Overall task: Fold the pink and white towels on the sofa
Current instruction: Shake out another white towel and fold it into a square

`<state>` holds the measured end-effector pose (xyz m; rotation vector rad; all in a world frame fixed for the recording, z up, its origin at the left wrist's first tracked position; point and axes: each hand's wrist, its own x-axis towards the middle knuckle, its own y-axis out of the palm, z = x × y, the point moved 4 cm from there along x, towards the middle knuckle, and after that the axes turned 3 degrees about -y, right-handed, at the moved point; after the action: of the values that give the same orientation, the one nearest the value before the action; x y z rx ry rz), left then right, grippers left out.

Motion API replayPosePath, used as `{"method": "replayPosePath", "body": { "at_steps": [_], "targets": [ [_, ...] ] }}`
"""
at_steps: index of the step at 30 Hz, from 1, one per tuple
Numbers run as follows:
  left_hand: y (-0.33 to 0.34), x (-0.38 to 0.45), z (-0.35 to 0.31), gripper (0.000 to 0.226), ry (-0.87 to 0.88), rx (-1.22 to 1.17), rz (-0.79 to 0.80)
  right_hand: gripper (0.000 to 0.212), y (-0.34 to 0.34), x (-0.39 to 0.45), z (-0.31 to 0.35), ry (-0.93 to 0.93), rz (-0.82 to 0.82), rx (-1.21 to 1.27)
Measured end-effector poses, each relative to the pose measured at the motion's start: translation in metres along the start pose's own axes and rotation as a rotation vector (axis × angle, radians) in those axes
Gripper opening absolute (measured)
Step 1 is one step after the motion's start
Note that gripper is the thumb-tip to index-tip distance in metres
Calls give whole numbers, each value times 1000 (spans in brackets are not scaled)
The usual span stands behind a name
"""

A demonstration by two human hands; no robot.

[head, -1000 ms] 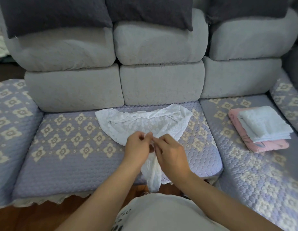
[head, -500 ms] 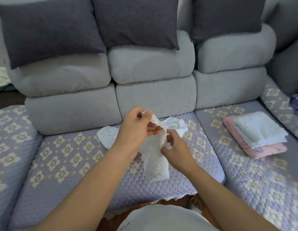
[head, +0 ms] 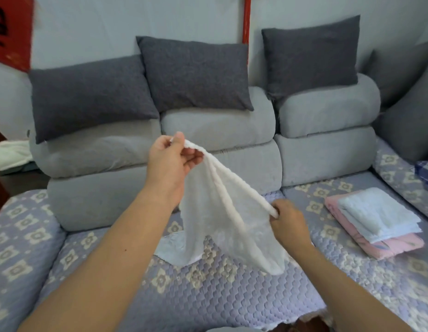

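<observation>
White towel (head: 222,212) edge taut between pinching left hand (head: 170,161) and right hand (head: 288,222) — above sofa seat (head: 208,295).

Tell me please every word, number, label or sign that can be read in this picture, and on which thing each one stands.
No text can be read.
Red hanging on the wall, top left: it bears dark brush-like marks, cut off by the frame edge and too blurred to read.
White towel, held by the left hand and right hand: no label visible.
Folded towel stack on the sofa cover: flower pattern only, no words.
</observation>
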<state>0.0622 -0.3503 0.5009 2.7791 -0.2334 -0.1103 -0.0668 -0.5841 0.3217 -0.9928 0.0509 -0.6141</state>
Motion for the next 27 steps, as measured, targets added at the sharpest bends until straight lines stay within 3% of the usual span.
{"method": "replayPosePath", "body": {
  "at_steps": [4, 8, 11, 13, 15, 17, 20, 21, 23, 27],
  "targets": [
    [-11, 17, 7, 25, -23, -67, -83, 21, -5, -6, -51, 264, 79, -207],
    [-26, 33, 19, 22, -80, -66, -200, 28, -15, -19, -77, 523, 265, -441],
    [-36, 37, 31, 23, -112, 13, -220, 27, -20, -21, -102, 589, 294, -360],
    [-40, 38, 40, 23, -137, 16, -229, 23, -23, -21, -121, 728, 168, 0],
    [-43, 40, 46, 21, -167, -22, -237, 33, -13, -27, -126, 1014, 25, 786],
    [-46, 43, 52, 19, -219, -72, -248, 48, 0, -32, -121, 1127, -18, 1450],
    [-53, 52, 60, 18, -298, -142, -279, 42, 2, -31, -111, 997, 54, 1674],
    [-57, 55, 62, 15, -314, -153, -293, 34, 0, -32, -104, 914, 85, 1631],
    [-67, 63, 66, 8, -327, -151, -324, 19, -4, -34, -97, 688, 129, 1318],
    [-98, 79, 68, 16, -329, -62, -363, 42, -16, -43, -106, 392, 156, 243]
  ]
}}
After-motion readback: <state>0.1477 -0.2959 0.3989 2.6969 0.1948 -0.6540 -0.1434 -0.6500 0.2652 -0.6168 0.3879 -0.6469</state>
